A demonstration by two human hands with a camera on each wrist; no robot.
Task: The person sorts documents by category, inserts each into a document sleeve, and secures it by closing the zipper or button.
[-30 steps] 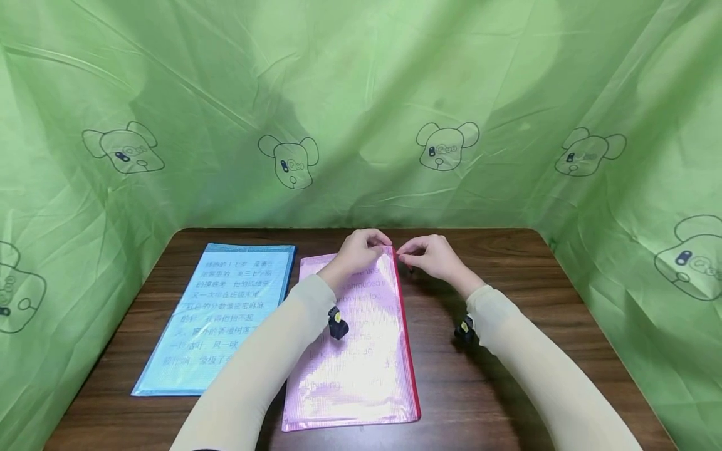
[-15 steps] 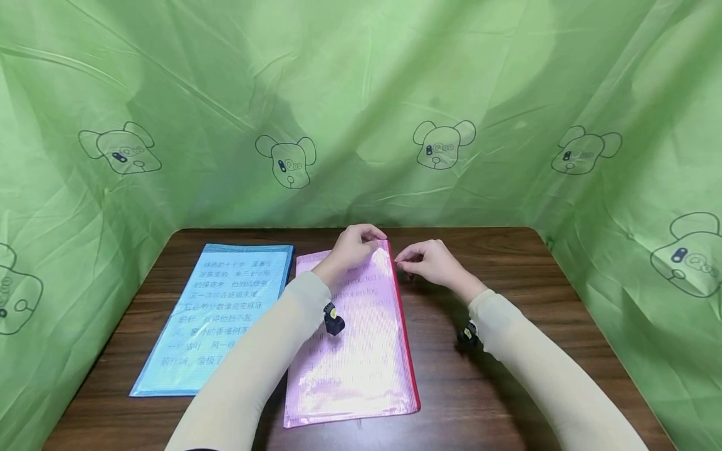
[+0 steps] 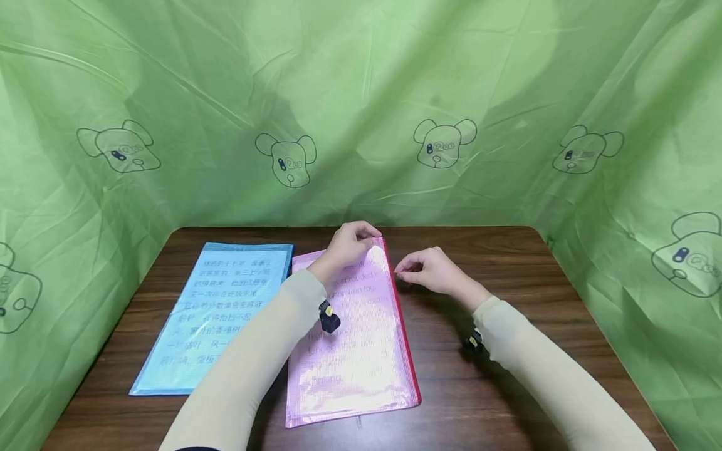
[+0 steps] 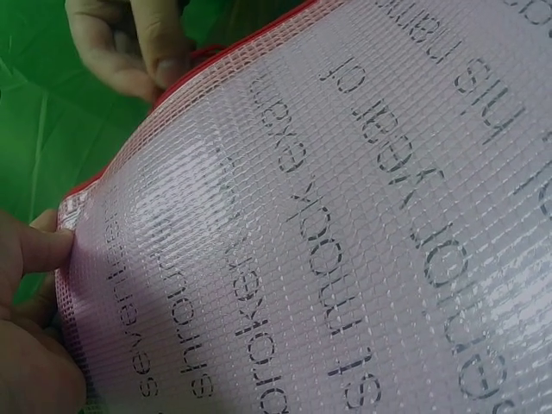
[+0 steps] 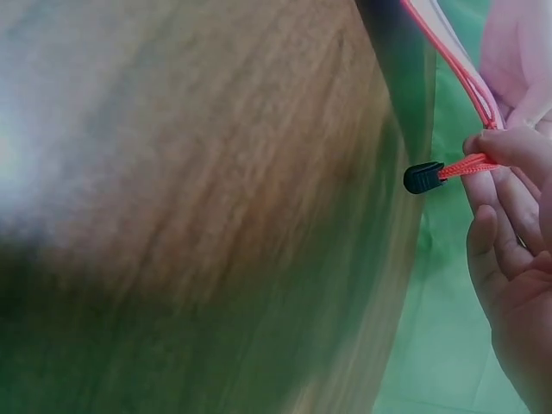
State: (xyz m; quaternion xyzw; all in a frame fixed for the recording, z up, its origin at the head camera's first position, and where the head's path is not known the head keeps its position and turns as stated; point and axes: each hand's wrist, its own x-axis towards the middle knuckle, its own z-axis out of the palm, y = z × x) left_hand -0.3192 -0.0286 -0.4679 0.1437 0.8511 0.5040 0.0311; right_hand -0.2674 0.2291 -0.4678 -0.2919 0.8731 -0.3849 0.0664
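Observation:
A pink mesh zipper pouch (image 3: 355,351) holds a sheet printed with English text, and a red zipper (image 3: 403,332) runs along its right edge. My left hand (image 3: 345,248) pinches the pouch's far right corner between thumb and fingers, lifting it a little. Just right of the zipper, my right hand (image 3: 433,272) pinches the red cord of a zipper pull (image 5: 467,167), whose black tip pokes out beside the thumb in the right wrist view. The slider itself is hidden by the fingers.
To the left lies a blue mesh pouch (image 3: 225,300) with a sheet of Chinese text, partly covered by the left sleeve. Both rest on a dark wooden table (image 3: 479,401). Green cloth (image 3: 361,94) printed with bear heads hangs around the back and sides.
My right hand has slid a little toward me along the red zipper edge. My left hand has shifted slightly away and leftward, turning the pouch's far corner with it.

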